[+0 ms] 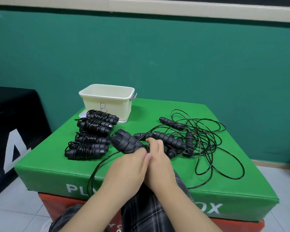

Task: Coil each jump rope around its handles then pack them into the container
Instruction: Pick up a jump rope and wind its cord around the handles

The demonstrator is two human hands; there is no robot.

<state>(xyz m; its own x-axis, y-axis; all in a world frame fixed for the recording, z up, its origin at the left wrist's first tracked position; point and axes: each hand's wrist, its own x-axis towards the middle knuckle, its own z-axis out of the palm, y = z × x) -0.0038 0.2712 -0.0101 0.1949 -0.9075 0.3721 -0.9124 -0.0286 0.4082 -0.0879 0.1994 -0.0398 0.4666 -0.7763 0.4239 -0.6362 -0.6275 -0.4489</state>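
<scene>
Green padded box served as the counter, stacked on a red box; white lettering ran along its front face, partly hidden by the arms; teal wall behind, black block to the left.

Cream container stood at the far left part of the green top, marked with a handwritten letter on its near wall; what it held could not be seen.

Loose tangle of black ropes sprawled over the right half of the top, several uncoiled handles lying among the loops just beyond the right hand.

Four coiled jump ropes lay in a row from the container toward the near edge, just left of the hands, not touching them.

Left hand and right hand met at centre, touching each other; left hand's fingers curled round the near end of a pair of handles, which angled up and away to the left; right hand's fingers pinched the rope where it met the handles; that rope trailed off toward the near edge, left of the left forearm.
</scene>
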